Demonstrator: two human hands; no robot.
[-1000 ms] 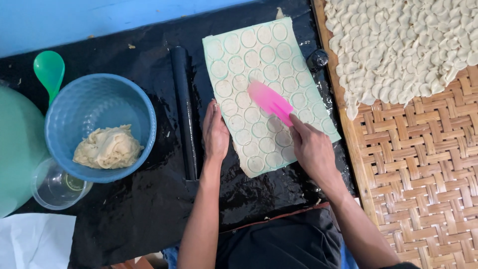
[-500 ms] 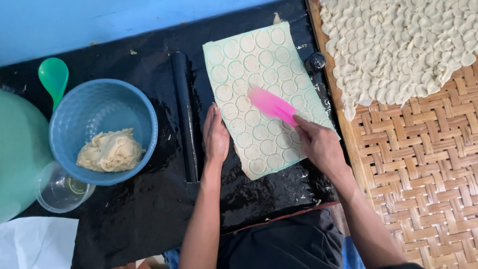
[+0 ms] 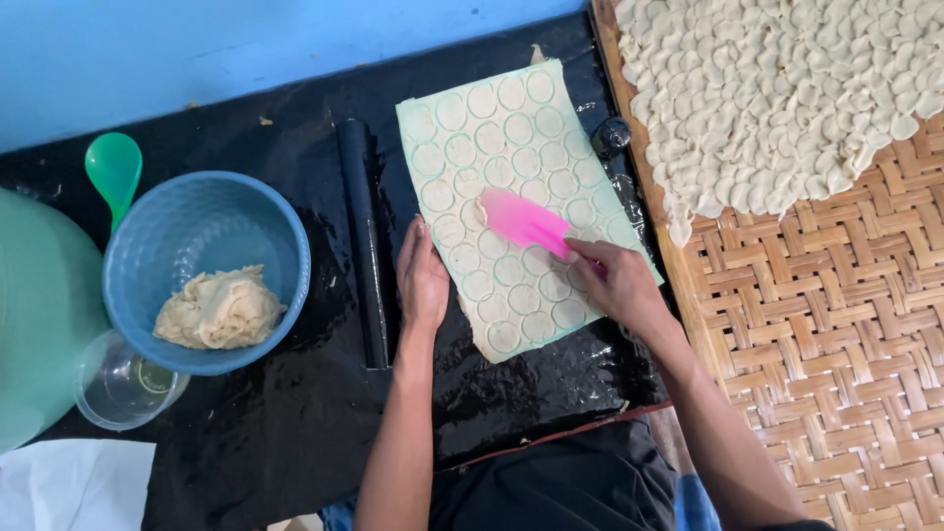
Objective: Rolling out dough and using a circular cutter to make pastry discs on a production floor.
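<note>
A thin pale sheet of rolled dough (image 3: 511,206) lies on a black plastic mat (image 3: 295,433), scored all over with round cut-outs. My right hand (image 3: 619,285) grips a pink flat scraper (image 3: 526,222) whose blade rests on the middle of the sheet, lifting a bit of dough at its tip. My left hand (image 3: 423,280) lies flat on the mat with its fingertips at the sheet's left edge. A black rolling pin (image 3: 362,241) lies just left of that hand.
A blue bowl (image 3: 261,211) holding a lump of dough (image 3: 218,310) sits at the left, with a green spoon (image 3: 113,169), a clear cup (image 3: 123,388) and a green lid (image 3: 34,324) beside it. A woven tray (image 3: 836,315) at the right carries several cut dough discs (image 3: 787,88).
The scraper has slid a little toward the left across the sheet and its tip has raised some dough. My left hand has stayed put.
</note>
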